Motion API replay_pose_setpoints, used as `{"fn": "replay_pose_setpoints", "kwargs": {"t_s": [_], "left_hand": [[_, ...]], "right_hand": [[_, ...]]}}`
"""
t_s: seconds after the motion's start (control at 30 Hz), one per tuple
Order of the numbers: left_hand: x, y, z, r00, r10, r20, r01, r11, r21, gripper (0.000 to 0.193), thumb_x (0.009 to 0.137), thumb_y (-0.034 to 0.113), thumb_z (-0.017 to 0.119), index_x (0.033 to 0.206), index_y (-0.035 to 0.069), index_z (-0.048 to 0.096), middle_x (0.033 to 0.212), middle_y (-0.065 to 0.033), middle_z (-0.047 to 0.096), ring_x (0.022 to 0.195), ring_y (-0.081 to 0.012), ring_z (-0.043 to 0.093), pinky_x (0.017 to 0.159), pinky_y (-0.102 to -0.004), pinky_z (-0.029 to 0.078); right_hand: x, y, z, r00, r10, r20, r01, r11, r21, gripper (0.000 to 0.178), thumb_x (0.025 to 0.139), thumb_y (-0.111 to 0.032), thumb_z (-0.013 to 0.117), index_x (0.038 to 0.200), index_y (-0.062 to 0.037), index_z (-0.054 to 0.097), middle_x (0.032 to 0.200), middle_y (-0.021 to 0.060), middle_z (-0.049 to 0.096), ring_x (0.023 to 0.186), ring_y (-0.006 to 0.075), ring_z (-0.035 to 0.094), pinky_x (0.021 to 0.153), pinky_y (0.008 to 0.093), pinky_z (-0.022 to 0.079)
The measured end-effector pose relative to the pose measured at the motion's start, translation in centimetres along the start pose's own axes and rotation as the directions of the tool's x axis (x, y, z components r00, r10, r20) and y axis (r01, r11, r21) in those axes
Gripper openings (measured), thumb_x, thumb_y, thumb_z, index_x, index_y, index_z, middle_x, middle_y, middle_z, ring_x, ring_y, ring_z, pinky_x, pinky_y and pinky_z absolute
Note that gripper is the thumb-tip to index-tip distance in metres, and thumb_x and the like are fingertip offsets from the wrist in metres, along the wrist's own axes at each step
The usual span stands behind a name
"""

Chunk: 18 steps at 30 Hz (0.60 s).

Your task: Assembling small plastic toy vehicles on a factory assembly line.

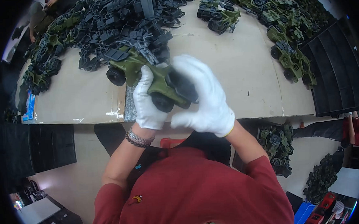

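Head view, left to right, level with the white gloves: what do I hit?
Left cluster of green toy vehicles → left hand → right hand → right row of green toy vehicles → black gridded tray. Held toy vehicle omitted: overlaps both hands.

The table has a pale brown covering, interrupted near the front by a speckled grey strip; clear tape runs along the front edge. A heap of dark grey parts occupies the far left and centre. Green toy trucks lie at the left end, along the right side and, in a small group, at the far middle. A small dark sliver lies apart, right of centre.
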<state>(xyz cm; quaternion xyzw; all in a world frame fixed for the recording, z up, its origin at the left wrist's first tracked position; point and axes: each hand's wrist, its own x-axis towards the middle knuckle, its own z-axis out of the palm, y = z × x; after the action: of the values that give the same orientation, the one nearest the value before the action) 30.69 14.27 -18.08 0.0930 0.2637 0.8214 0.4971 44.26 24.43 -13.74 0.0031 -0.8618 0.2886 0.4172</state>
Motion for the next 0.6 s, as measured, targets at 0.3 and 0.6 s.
{"fn": "replay_pose_setpoints", "kwargs": {"t_s": [0.3, 0.6], "left_hand": [[-1.1, 1.5, 1.5, 0.984, -0.079, -0.159, 0.075, 0.997, -0.032, 0.042, 0.103, 0.044, 0.051, 0.129, 0.011, 0.059, 0.121, -0.0068, 0.067, 0.110, -0.0212, 0.065, 0.095, -0.0382, 0.055], [-1.0, 0.5, 2.8, 0.989, 0.069, -0.129, -0.055, 0.993, 0.104, 0.036, 0.103, 0.037, 0.055, 0.118, 0.005, 0.063, 0.108, -0.0075, 0.070, 0.095, -0.0179, 0.069, 0.083, -0.0346, 0.057]], "right_hand": [[0.0, -1.4, 1.3, 0.999, 0.009, 0.036, 0.000, 0.970, -0.245, 0.094, 0.057, -0.032, 0.091, 0.138, -0.0035, 0.050, 0.142, 0.0225, 0.050, 0.125, 0.0447, 0.051, 0.103, 0.0480, 0.045], [-0.8, -0.9, 0.5, 0.965, 0.261, -0.030, -0.263, 0.955, -0.136, 0.106, 0.052, -0.021, 0.096, 0.144, -0.0034, 0.045, 0.149, 0.0192, 0.046, 0.125, 0.0359, 0.057, 0.102, 0.0408, 0.049]]}}
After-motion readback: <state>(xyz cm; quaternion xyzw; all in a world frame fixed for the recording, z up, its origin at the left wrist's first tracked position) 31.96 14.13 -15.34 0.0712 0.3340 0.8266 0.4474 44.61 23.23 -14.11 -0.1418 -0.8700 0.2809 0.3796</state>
